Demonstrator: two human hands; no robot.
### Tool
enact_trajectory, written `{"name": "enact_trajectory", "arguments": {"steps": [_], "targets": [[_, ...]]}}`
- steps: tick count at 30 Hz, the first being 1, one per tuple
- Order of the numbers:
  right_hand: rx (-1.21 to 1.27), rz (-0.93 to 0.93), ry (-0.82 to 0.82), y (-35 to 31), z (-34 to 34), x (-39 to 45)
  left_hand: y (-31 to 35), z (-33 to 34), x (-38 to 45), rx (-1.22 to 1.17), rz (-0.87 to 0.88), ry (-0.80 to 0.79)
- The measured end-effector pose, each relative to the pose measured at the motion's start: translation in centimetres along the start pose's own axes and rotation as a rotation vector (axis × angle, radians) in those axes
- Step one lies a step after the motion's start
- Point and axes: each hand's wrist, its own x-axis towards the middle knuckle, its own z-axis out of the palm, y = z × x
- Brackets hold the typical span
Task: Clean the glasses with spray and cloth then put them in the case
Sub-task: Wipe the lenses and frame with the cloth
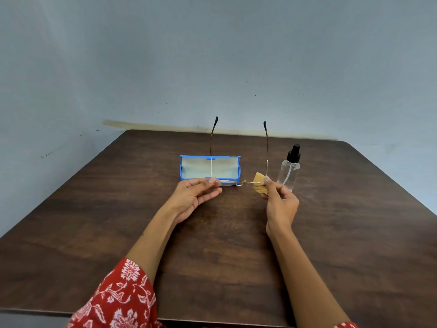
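Glasses (233, 183) held up above the tabletop (236, 245) between both my hands, gold wire frame, lenses facing down toward me, both temple arms unfolded and pointing up and away, black tips on top. My left hand (195, 197) has a pinching grip on the left lens end, thumb and fingertip on the rim near the hinge, other fingers loosely curled under. My right hand (280, 202) has a grip pinching the yellow cloth (259, 179) around the right lens, cloth folded over the rim, showing above and below my fingers. Blue glasses case (210, 168) sits open on the tabletop just behind the glasses, pale lining facing me, lid upright. Clear spray bottle (289, 169) with a black pump top stands upright to the right of the case, just beyond my right hand. Red floral sleeve (118, 297) on my left arm at bottom. Bluish wall (212, 55) behind.
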Motion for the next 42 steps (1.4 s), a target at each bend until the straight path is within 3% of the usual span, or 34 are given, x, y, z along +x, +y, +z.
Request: {"name": "enact_trajectory", "arguments": {"steps": [5,8,11,17,24,32,38,42], "targets": [[-0.019,-0.003,0.033,0.0,0.3,-0.2,-0.2,0.6,-0.1,0.027,0.031,0.051],[-0.098,-0.051,0.134,-0.1,0.2,-0.5,-0.2,1.0,-0.1,0.013,0.034,0.115],[-0.258,-0.31,0.209,-0.6,0.1,-1.0,-0.1,1.4,-0.1,-0.001,0.064,0.171],[-0.431,-0.876,0.002,-1.0,1.1,-3.1,-0.4,2.7,-0.5,0.011,0.116,0.211],[-0.582,-1.166,-0.16,-0.4,1.7,-3.3,-0.8,3.6,-0.9,-0.02,0.089,0.184],[-0.74,-1.227,-0.343,0.3,1.8,-3.7,-0.5,3.8,-1.2,0.021,0.135,0.269],[-0.648,-1.134,-0.205,-0.3,1.5,-3.0,-0.4,3.7,-1.1,0.071,0.071,0.296],[-0.631,-1.132,-0.239,0.0,1.9,-2.9,-0.7,3.6,-0.9,0.07,0.092,0.291]]}}
